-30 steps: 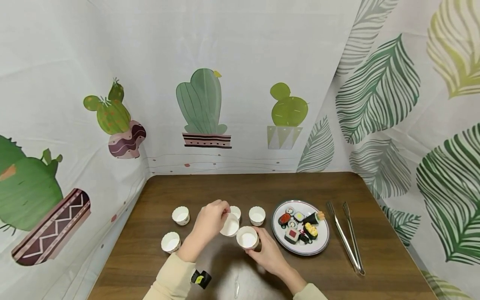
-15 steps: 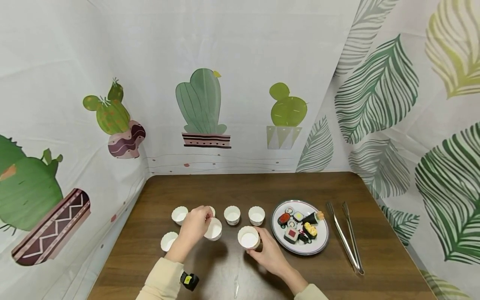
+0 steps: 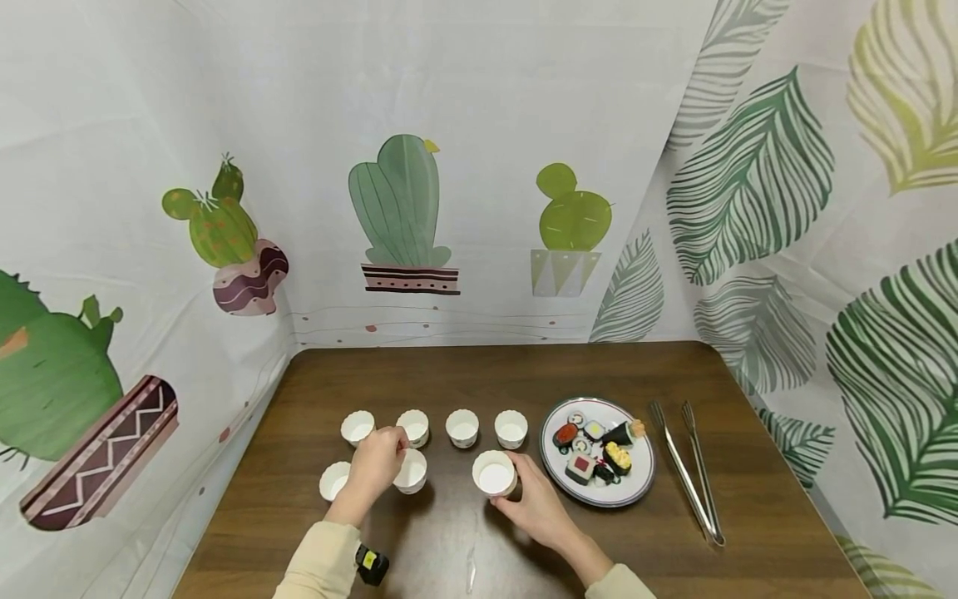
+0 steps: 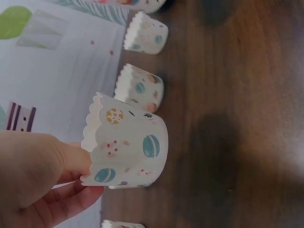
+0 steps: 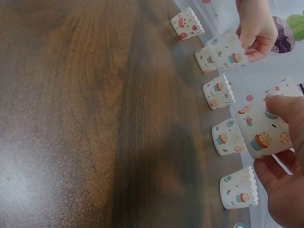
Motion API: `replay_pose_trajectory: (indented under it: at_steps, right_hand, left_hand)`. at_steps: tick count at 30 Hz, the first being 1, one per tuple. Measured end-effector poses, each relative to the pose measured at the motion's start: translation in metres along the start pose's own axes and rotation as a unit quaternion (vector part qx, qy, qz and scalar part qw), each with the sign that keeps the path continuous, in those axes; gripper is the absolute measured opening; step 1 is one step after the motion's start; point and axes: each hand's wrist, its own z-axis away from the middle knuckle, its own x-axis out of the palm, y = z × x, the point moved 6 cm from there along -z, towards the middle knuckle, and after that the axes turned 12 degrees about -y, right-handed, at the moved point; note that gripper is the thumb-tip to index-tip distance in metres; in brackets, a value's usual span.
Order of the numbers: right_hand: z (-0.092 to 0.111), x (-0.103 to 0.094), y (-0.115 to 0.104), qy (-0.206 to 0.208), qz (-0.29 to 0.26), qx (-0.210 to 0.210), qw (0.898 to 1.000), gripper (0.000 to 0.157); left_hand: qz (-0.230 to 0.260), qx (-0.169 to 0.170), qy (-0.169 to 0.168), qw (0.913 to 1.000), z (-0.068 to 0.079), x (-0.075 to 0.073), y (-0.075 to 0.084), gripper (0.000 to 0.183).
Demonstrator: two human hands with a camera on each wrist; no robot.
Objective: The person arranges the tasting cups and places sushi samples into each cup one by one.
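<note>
In the head view my left hand (image 3: 377, 464) pinches the scalloped rim of a white paper baking cup (image 3: 411, 472). Blue macarons and small dots decorate that baking cup (image 4: 130, 147) in the left wrist view, where it hangs above the table, tilted on its side by the camera angle. My right hand (image 3: 537, 506) grips another baking cup (image 3: 494, 476), thumb and fingers around its side; cupcake prints show on this cup (image 5: 262, 133) in the right wrist view. Whether further cups are nested inside it, I cannot tell.
Behind my hands, baking cups stand in a row, from a left one (image 3: 358, 427) to a right one (image 3: 511, 430). Another cup (image 3: 333, 480) stands front left. On the right lie a plate (image 3: 554, 475) of sushi pieces and metal tongs (image 3: 689, 480). A patterned cloth (image 3: 486, 100) hangs behind the table.
My left hand has moved left with its baking cup, from beside the right hand's cup to in front of the row's second cup. The right hand has stayed nearly still.
</note>
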Motion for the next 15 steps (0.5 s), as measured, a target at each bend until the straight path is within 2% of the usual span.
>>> replay_pose_trajectory:
  at_steps: [5,15]
  right_hand:
    - [0.000,0.001,0.001,-0.002,0.000,0.001,1.000,0.066]
    - [0.001,0.002,0.003,-0.007,-0.001,0.008,1.000,0.066]
  left_hand:
    - [-0.004,-0.015,-0.014,0.9998,0.002,0.011,-0.010,0.020]
    - [0.007,-0.032,-0.035,0.9988,0.007,0.026,-0.020,0.021]
